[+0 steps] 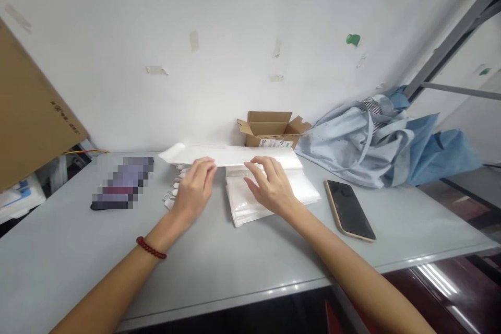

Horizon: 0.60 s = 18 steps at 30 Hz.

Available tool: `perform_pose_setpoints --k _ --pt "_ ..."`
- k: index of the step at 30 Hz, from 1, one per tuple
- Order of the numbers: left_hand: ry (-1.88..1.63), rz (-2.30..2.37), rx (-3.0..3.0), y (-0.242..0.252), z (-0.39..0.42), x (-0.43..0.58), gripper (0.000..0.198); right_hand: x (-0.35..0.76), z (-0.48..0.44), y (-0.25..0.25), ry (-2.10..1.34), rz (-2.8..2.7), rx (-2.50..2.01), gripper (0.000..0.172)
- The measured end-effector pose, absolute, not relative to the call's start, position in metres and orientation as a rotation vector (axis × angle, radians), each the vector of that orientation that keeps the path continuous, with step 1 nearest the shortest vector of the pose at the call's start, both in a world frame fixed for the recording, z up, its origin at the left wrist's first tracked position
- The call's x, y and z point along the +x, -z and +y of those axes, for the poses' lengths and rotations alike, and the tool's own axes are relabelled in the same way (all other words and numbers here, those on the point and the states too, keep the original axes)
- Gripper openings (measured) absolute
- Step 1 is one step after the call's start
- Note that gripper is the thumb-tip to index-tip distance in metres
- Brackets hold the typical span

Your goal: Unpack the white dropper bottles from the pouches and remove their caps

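Note:
Both my hands hold a long white plastic bag (230, 155) stretched sideways above the grey table (219, 266). My left hand (194, 188) pinches its lower edge near the middle, fingers closed on it. My right hand (270, 185) grips the bag further right, fingers curled over the edge. Under the right hand lies a stack of white bags (270, 199). A small heap of white items (172, 195) sits just left of my left hand, partly hidden by it.
An open cardboard box (272, 129) stands against the wall. A phone (349, 210) lies face up at the right, a blurred dark object (123, 182) at the left. A pale blue cloth bag (368, 141) fills the right rear; a big carton (31, 109) leans at the left.

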<state>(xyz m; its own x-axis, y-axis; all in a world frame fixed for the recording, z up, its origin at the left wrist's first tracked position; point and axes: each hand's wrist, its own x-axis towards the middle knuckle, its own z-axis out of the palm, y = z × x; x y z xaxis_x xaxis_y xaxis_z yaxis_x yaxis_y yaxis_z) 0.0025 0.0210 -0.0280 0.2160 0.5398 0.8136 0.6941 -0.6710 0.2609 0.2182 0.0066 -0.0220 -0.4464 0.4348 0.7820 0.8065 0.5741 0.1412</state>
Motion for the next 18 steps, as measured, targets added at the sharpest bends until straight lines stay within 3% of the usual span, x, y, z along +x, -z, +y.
perform_pose_setpoints --k 8,13,16,18 --pt "1.407 -0.943 -2.716 0.033 -0.006 0.029 0.023 0.219 0.012 0.035 0.766 -2.274 -1.170 0.040" --pt "1.658 -1.535 -2.267 0.022 0.007 0.011 0.022 0.224 0.018 0.039 0.733 -2.310 -1.213 0.043" --pt "1.876 -1.966 -2.066 0.014 0.021 -0.009 0.036 0.225 0.019 0.038 0.718 -2.301 -1.201 0.044" --pt "2.203 -2.251 -2.078 0.009 0.028 -0.020 0.044 0.223 0.018 0.038 0.703 -2.309 -1.176 0.045"
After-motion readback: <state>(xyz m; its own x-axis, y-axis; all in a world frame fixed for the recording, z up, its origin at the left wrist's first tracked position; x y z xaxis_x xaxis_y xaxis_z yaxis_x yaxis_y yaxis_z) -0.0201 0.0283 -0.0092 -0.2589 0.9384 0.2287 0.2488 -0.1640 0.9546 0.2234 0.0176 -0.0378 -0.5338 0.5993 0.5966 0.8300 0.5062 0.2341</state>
